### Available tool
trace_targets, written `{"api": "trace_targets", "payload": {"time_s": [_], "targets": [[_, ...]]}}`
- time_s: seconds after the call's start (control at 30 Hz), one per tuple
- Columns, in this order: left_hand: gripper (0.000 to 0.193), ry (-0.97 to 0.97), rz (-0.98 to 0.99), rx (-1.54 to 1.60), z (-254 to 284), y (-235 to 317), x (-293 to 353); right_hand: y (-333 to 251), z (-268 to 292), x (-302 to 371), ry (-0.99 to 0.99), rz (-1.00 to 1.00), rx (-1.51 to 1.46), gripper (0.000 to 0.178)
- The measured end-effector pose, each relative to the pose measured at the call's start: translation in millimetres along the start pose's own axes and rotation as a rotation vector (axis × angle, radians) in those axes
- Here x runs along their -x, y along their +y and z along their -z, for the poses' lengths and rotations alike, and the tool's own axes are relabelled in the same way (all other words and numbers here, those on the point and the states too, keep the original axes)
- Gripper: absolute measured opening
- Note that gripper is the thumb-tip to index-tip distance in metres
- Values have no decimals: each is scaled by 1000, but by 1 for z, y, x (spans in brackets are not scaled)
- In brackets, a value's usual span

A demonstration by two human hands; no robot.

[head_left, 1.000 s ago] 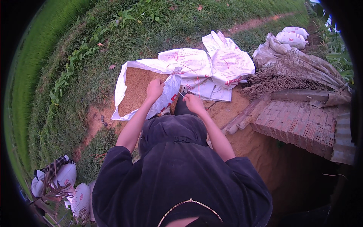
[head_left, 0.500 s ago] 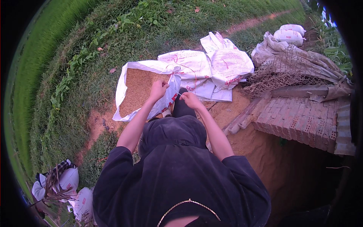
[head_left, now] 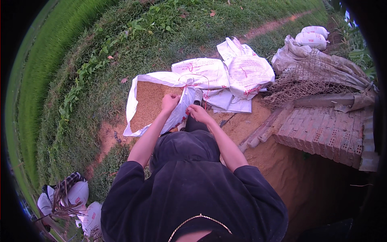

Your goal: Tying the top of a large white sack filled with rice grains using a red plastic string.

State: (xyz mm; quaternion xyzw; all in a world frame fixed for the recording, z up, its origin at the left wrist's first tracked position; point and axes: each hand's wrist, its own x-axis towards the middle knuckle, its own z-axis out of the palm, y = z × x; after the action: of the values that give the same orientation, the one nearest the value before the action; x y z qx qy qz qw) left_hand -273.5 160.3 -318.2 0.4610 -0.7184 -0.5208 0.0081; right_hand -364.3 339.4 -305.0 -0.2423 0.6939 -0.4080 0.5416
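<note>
Hovering narrow over grain (head_left: 150,100), the left hand (head_left: 171,102) is facing the right hand (head_left: 198,113), narrow beside the sack (head_left: 131,107); cannot tell what either is holding. Grain is probably propping the sack open.

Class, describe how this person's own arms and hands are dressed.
Loose, plain black-looking short sleeves cover the upper arms, ending around the elbows. Below them the forearms are uncovered, with no watch or bracelet showing. The left hand and right hand wear no gloves; rings are too small to tell.
</note>
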Motion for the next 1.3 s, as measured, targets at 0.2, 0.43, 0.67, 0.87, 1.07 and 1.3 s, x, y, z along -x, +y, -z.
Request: {"api": "trace_targets", "payload": {"time_s": [0.2, 0.43, 0.67, 0.87, 1.07, 1.3], "targets": [[21, 83, -36, 185, -6, -13, -7, -53, 21, 15, -26, -153, 668, 43], [13, 361, -241, 369, 77, 62, 2, -54, 51, 7, 482, -97, 766, 65], [13, 580, -505, 496, 209, 153, 33, -145, 17, 11, 1, 349, 265, 49], [10, 367, -641, 511, 216, 225, 93, -244, -9, 28, 374, 898, 162, 35], [14, 129, -531, 698, 172, 198, 69, -245, 13, 47, -115, 432, -234, 24], [24, 531, -827, -524, 84, 82, -11, -117, 41, 36, 243, 277, 276, 28]]}}
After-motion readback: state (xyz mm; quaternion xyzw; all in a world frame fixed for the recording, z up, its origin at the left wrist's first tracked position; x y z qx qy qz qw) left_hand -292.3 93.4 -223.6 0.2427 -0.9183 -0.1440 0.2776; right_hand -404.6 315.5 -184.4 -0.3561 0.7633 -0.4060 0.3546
